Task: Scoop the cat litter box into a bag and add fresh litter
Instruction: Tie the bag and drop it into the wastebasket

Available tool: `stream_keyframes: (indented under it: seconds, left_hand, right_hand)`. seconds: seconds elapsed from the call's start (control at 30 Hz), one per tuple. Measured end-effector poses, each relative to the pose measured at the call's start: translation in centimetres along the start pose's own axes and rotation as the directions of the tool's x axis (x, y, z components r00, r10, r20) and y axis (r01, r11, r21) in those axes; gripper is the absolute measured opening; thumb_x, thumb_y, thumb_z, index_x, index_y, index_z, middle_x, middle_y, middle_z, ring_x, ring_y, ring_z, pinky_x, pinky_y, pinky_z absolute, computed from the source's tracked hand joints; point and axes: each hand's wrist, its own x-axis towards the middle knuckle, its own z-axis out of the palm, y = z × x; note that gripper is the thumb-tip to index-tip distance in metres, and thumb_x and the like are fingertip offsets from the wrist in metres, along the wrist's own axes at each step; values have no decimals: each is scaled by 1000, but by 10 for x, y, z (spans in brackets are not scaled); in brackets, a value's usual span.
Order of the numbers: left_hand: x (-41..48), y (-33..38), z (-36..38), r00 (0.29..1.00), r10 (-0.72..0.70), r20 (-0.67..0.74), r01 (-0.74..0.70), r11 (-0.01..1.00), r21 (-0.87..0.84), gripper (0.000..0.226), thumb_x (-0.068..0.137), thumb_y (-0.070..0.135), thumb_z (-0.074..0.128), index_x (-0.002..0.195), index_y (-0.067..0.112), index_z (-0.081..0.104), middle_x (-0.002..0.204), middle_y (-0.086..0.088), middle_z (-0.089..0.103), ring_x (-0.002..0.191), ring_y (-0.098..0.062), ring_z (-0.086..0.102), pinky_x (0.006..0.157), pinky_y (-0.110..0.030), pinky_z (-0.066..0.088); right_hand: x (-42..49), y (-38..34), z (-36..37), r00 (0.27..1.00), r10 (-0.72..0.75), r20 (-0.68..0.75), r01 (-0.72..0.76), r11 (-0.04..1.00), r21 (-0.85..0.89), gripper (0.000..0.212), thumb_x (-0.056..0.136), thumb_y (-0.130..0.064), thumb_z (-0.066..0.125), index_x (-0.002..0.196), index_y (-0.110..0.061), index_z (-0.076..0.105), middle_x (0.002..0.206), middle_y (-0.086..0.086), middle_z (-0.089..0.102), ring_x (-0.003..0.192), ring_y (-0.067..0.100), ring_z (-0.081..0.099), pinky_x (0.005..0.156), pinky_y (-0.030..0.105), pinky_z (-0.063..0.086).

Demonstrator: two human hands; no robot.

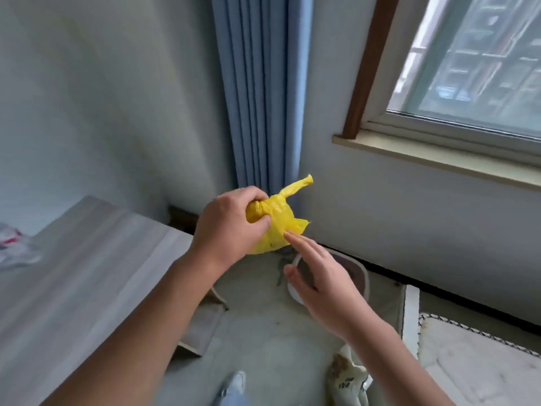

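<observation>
Head view: left hand [225, 227] raised, fingers [254, 195] clamped on one yellow bag [278, 230]; right hand [322, 288], fingers straight, touches it.

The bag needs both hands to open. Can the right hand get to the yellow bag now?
Likely yes: the right hand is open, its fingertip at the yellow bag, which the left hand grips; nothing lies between.
</observation>
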Motion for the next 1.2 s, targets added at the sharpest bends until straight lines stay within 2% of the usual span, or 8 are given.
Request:
stream_keyframes:
  seconds: [0.07,0.23,0.4,0.5,0.7,0.83,1.0,1.2]
  left_hand:
    - [-21,-1,-7,994,-95,-56,98,994,51,22,79,31,74,100,28,68,91,11,70,82,-15,63,71,-34,54]
    - [-83,-8,-41,929,-304,-212,341,926,164,24,78,36,74,101,29,68,90,8,72,81,-19,64,68,-32,51]
    - [-159,-19,-85,801,-456,-389,545,823,159,26,77,34,75,102,30,70,96,9,73,88,-19,66,73,-33,52]
    - [-209,-27,-109,717,-513,-471,641,751,157,26,76,35,75,102,30,70,97,10,73,89,-19,67,75,-34,53]
    - [-314,-33,-154,578,-546,-606,767,617,176,26,75,37,74,100,30,69,93,9,73,87,-19,66,74,-31,50]
    - [-391,-26,-178,487,-548,-680,820,555,140,24,75,35,74,98,29,69,89,8,72,82,-20,66,72,-30,48]
    - [-492,-7,-205,305,-573,-760,886,463,6,22,75,36,74,96,30,70,85,10,72,78,-17,65,70,-33,52]
    - [-591,17,-232,182,-581,-793,917,391,-75,23,77,37,73,98,31,69,88,11,70,83,-13,63,74,-33,51]
  right_hand:
    - [5,2,3,992,-105,69,106,994,-3,55,97,-38,51,150,-26,38,151,-10,41,138,6,37,111,23,34]
    - [12,-24,28,923,-287,256,278,958,70,56,95,-36,53,148,-24,41,150,-8,43,139,7,35,110,15,26]
    - [2,-70,69,780,-487,393,475,870,135,54,98,-36,52,150,-27,38,152,-12,40,140,4,32,105,1,16]
    - [-13,-101,93,679,-571,461,547,813,201,55,98,-36,52,150,-27,37,154,-13,38,142,4,30,108,5,17]
    - [-64,-168,143,443,-722,531,706,646,290,58,98,-38,46,152,-22,34,153,-6,40,143,7,30,109,6,15]
    - [-111,-212,168,321,-768,554,745,566,353,62,95,-45,37,152,-22,34,153,-6,40,142,9,31,111,16,26]
    - [-181,-267,199,162,-811,563,785,451,425,57,99,-36,50,152,-22,35,153,-6,41,141,9,33,109,13,23]
    - [-265,-320,234,46,-836,546,792,364,490,57,99,-37,51,152,-24,34,153,-8,41,140,8,33,106,12,24]
